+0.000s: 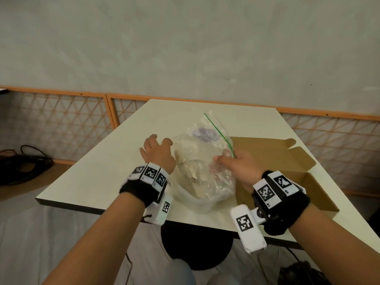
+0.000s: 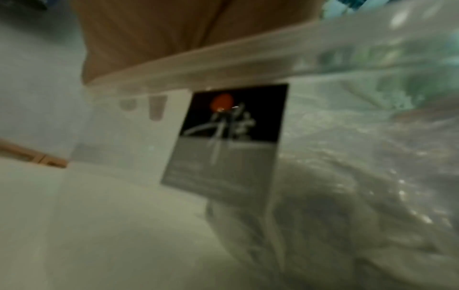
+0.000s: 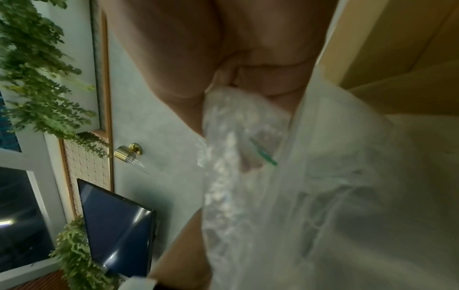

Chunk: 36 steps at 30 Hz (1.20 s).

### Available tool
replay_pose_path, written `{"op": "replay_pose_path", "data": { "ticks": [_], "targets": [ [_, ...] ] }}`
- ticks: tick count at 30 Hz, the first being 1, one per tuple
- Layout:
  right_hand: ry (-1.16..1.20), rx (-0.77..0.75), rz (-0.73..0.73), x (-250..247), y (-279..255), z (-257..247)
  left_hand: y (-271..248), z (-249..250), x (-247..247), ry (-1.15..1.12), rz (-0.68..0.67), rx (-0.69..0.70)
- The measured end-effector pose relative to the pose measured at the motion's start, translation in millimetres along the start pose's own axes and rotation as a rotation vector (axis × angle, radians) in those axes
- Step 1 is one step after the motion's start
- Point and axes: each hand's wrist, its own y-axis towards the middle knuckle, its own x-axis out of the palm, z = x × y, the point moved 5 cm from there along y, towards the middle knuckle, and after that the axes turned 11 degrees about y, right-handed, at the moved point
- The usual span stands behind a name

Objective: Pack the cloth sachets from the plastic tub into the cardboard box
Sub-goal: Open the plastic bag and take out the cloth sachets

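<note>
A clear plastic tub (image 1: 198,204) stands at the table's front edge. Rising out of it is a clear zip bag (image 1: 205,153) with a green seal strip (image 1: 218,128), stuffed with beige cloth sachets (image 1: 191,163). My right hand (image 1: 232,161) grips the bag's right side near the seal; the right wrist view shows my fingers curled round the crumpled bag (image 3: 233,137). My left hand (image 1: 158,151) hovers with spread fingers just left of the bag and holds nothing. The open cardboard box (image 1: 287,171) lies to the right of the tub. The tub's wall carries a dark label (image 2: 233,137).
The cream table (image 1: 107,171) has bare surface on its left and at the back. An orange-framed lattice screen (image 1: 61,118) runs behind it. Black cables (image 1: 24,161) lie on the floor to the left. A black round stool (image 1: 197,247) sits under the front edge.
</note>
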Motion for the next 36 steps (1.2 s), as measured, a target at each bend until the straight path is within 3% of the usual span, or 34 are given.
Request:
{"op": "replay_pose_path", "data": {
  "ticks": [5, 6, 10, 12, 19, 36],
  "targets": [
    [0.085, -0.083, -0.024, 9.1, -7.9, -4.8, -11.9, 10.1, -37.7, -0.513, 0.451, 0.127],
    [0.130, -0.094, -0.028, 11.3, -9.0, -7.4, -20.6, 18.2, -44.6, -0.625, 0.429, 0.157],
    [0.228, -0.197, -0.089, 23.0, -11.2, -12.9, -40.6, 50.3, -35.5, -1.056, -0.088, 0.114],
    [0.248, -0.235, -0.125, 29.1, -14.0, -10.8, -44.1, 53.8, -23.2, -1.163, -0.215, 0.078],
    [0.372, -0.198, -0.140, 29.1, -9.4, -2.6, -40.0, 42.6, -4.8, -1.404, -0.331, 0.049],
    [0.838, 0.090, -0.076, 26.8, 0.7, -2.8, -35.1, 38.0, 1.5, -1.845, -0.507, 0.011]
  ]
}}
